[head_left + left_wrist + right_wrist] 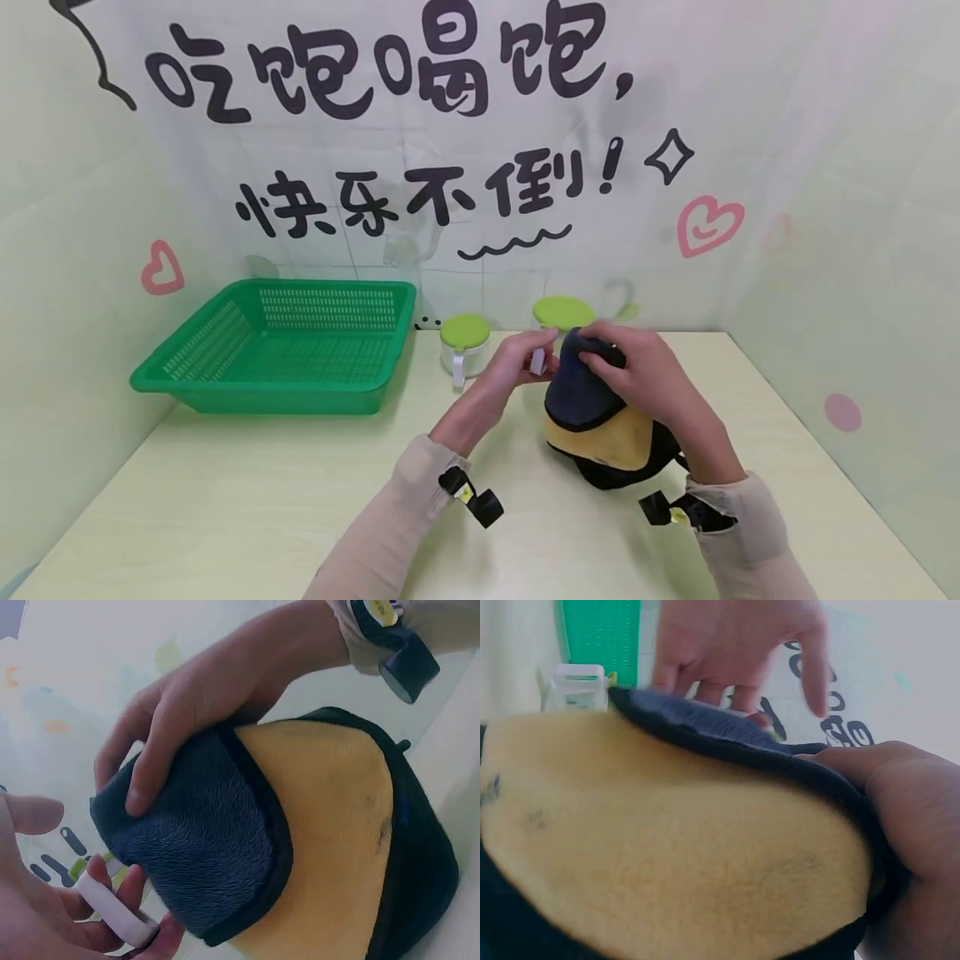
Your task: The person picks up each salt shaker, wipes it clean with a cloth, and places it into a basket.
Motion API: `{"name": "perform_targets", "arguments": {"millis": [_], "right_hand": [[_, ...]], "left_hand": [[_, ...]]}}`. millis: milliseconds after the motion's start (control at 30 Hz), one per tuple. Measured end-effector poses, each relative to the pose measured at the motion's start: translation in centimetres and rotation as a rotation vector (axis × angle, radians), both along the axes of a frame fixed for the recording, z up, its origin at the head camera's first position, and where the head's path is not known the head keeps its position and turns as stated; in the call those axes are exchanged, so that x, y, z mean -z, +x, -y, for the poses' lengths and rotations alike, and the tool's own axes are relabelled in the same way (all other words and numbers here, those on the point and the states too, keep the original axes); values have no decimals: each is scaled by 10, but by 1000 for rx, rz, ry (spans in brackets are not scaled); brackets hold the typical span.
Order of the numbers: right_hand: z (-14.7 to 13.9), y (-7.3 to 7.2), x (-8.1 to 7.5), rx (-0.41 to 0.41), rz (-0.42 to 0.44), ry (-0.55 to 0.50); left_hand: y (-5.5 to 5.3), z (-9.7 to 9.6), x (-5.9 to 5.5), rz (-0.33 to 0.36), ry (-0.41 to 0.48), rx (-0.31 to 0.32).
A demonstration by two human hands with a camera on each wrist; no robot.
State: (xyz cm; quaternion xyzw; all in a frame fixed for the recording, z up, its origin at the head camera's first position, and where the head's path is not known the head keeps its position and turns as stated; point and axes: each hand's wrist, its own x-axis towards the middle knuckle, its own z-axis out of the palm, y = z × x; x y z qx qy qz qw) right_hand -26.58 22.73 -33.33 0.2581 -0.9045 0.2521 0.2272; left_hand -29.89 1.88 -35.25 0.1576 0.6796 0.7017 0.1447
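A lidded mug with a green lid [562, 312] stands at the back, its body mostly hidden behind the cloth. Fingers of my left hand [517, 360] curl round its white handle [116, 909], while the thumb stands off to the side. From my right hand [637, 367] hangs a two-sided cleaning cloth [600, 437], dark blue and yellow with black edging. Thumb and fingers pinch it near its top, where the blue side folds over. Faint dark marks show on the yellow side in both wrist views. The cloth's lower end comes down close over the table.
To the left of my left hand stands another lidded mug [465, 343], green-topped with a white handle facing me. A green plastic basket [375, 400] with slotted walls sits at the back left of the pale table [247, 508]. A printed white sheet [420, 275] hangs behind.
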Motion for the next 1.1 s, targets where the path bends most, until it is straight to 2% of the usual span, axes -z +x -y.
{"name": "perform_targets", "arguments": {"millis": [233,533,767,933,1100], "right_hand": [[2,-1,5,16,12,23],[5,-2,8,-24,155,62],[2,-3,9,-39,225,113],[3,-1,9,-23,188,100],[3,-1,8,20,67,60]], "left_hand": [[9,-4,-7,-25,-5,-2],[13,0,-11,-76,28,-7],[12,1,-12,-56,94,-62],[11,1,-10,-65,79,-40],[10,1,-7,-80,45,-15]]}}
